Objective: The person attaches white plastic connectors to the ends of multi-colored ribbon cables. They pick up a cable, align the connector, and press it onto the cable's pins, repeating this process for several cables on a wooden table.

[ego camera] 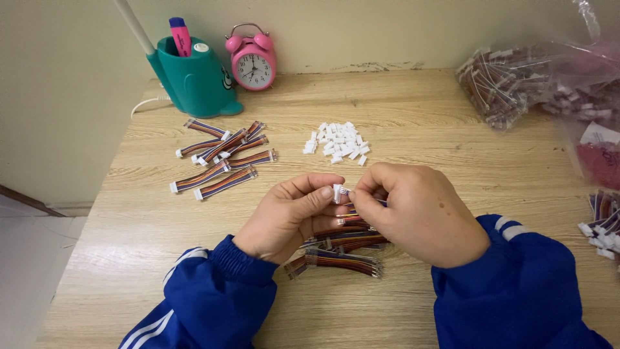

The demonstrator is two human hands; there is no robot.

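Note:
My left hand (290,216) pinches a small white connector (338,190) between thumb and forefinger. My right hand (416,213) meets it and grips the end of a short multicoloured ribbon cable (347,208) right at the connector. Below both hands lies a loose bunch of bare ribbon cables (342,258). A heap of white connectors (339,143) sits beyond the hands. To the left, several ribbon cables with white connectors fitted (223,158) lie scattered.
A teal pen holder (194,81) with a pink marker and a pink alarm clock (253,61) stand at the wooden table's back. Clear bags of cables (510,81) are at the back right. More cables (604,226) lie at the right edge.

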